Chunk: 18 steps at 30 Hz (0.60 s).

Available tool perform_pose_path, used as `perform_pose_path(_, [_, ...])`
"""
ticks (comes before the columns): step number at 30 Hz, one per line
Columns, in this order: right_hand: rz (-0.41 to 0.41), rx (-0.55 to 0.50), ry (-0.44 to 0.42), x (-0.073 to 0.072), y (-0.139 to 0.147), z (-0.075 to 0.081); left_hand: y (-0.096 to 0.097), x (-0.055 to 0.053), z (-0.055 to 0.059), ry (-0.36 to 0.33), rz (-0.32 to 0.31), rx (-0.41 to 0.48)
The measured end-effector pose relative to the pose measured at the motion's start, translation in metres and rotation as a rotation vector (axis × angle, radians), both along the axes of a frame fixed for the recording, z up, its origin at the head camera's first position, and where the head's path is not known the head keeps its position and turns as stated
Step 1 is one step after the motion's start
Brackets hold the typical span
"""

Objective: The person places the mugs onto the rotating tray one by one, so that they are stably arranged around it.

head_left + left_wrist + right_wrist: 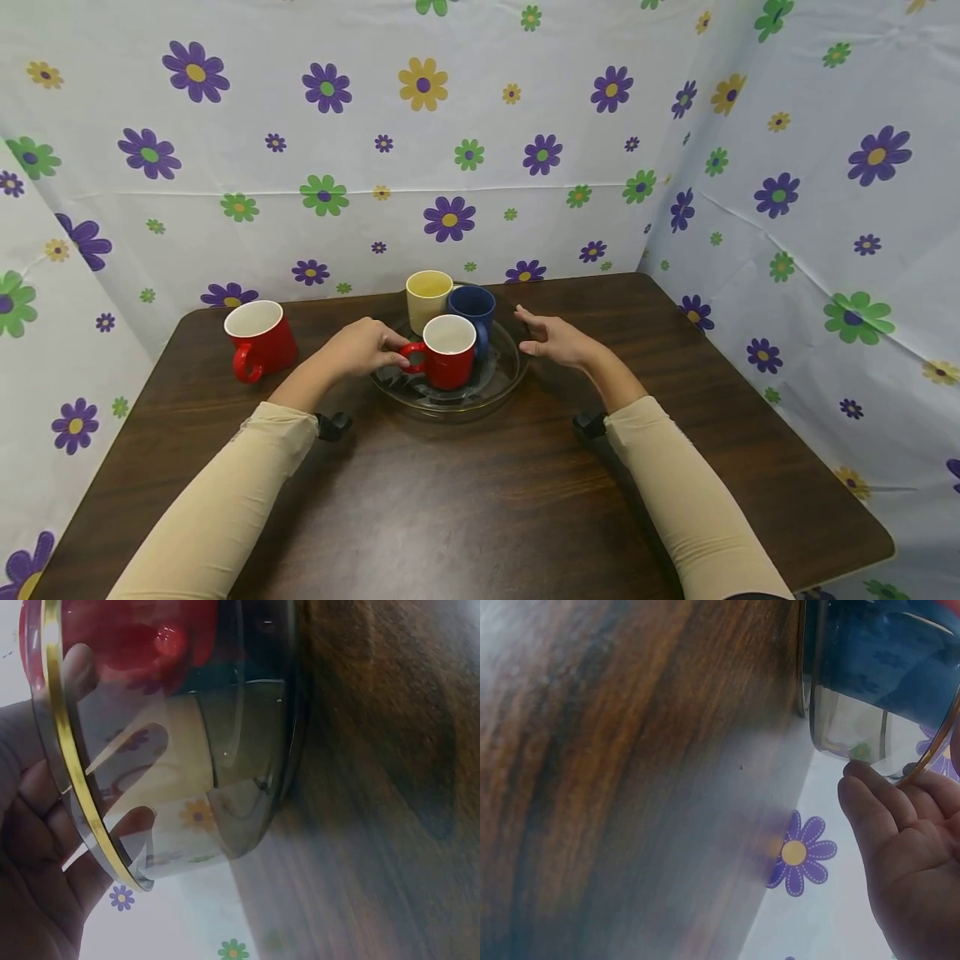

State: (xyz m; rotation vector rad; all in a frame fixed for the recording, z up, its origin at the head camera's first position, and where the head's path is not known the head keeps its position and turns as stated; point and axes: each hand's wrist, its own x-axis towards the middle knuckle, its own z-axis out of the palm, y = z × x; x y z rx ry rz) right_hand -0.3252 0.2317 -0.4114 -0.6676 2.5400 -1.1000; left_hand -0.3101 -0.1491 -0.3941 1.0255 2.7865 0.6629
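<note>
A red mug (450,371) with a white inside stands at the front of a round clear glass dish (512,367) with a gold rim. My left hand (358,347) pinches this mug's handle between thumb and fingers, reaching over the dish's left rim. Behind the red mug, a yellow mug (420,310) and a blue mug (476,302) share the dish. At the dish's right side, my right hand (558,342) is held with relaxed fingers, holding nothing. In the right wrist view its fingertips (864,771) are close by the gold rim.
Another red mug (273,348) stands on the dark wooden table (480,500) to the left of my left hand. A white flowered cloth (480,117) hangs behind the table and along its sides.
</note>
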Motion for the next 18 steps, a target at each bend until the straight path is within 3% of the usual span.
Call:
perform_pose_path(8, [-0.010, 0.016, 0.003, 0.0006, -0.0008, 0.0034, 0.0028, 0.0017, 0.0005, -0.041, -0.009, 0.033])
perform_pose_path(18, [0.002, 0.007, -0.002, -0.0003, -0.0010, 0.0001, -0.0029, 0.0052, 0.0001, -0.081, 0.054, 0.105])
